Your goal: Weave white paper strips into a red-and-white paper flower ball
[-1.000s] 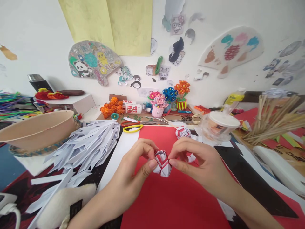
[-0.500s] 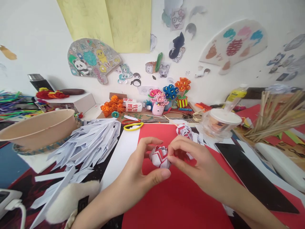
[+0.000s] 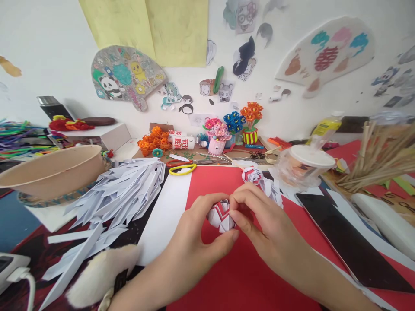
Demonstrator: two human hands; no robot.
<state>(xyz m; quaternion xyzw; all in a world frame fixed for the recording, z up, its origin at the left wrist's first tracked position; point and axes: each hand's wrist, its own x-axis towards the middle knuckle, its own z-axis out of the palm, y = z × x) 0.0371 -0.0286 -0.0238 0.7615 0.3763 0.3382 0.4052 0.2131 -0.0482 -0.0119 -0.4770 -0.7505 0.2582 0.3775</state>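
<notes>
There the paper piece (image 3: pixel 221 217) was cupped by the left hand (image 3: pixel 193 231), fingers curved around it, its edge pinched by the right hand (image 3: pixel 270 226)!

Head camera: near side, looking forward and down
Left hand (image 3: pixel 201 235) and right hand (image 3: pixel 264 224): close, below centre
Wall (image 3: pixel 52 43): far, across the top

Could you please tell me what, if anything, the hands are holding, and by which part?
A folded red-and-white paper piece: the left hand curls around its left side, while the right hand pinches its right edge.
</notes>
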